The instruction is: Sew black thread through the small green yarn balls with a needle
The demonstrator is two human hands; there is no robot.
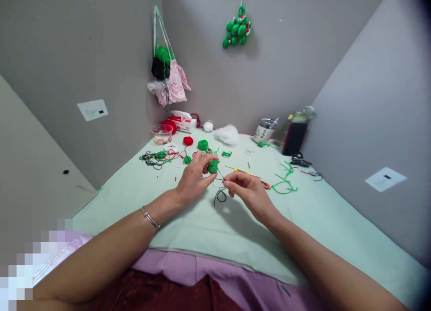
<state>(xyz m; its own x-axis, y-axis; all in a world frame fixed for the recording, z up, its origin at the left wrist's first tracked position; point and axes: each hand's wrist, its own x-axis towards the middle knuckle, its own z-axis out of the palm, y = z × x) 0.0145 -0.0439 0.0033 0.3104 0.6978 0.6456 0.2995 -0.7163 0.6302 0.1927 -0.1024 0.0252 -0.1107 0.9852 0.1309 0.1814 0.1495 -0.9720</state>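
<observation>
Between the thumb and fingers of my left hand (197, 177) is a small green crocheted piece (213, 166), held over the middle of the table. My right hand (247, 189) is just to its right, thumb and fingertips pinched on a dark yarn strand (220, 171) that runs up to the green piece. A loose loop of the same dark yarn (221, 195) dangles below the fingertips. Whether a needle is also in the pinch is too small to tell. Scissors with orange handles (265, 185) lie partly hidden behind my right hand.
Behind my hands are a green yarn ball (203, 144), a red yarn ball (188, 140), white stuffing (227, 135) and a tissue box (183, 123). Tangled black yarn (151, 159) lies left. A pen tin (263, 132), phone (295, 139) and green yarn scraps (284, 186) are right.
</observation>
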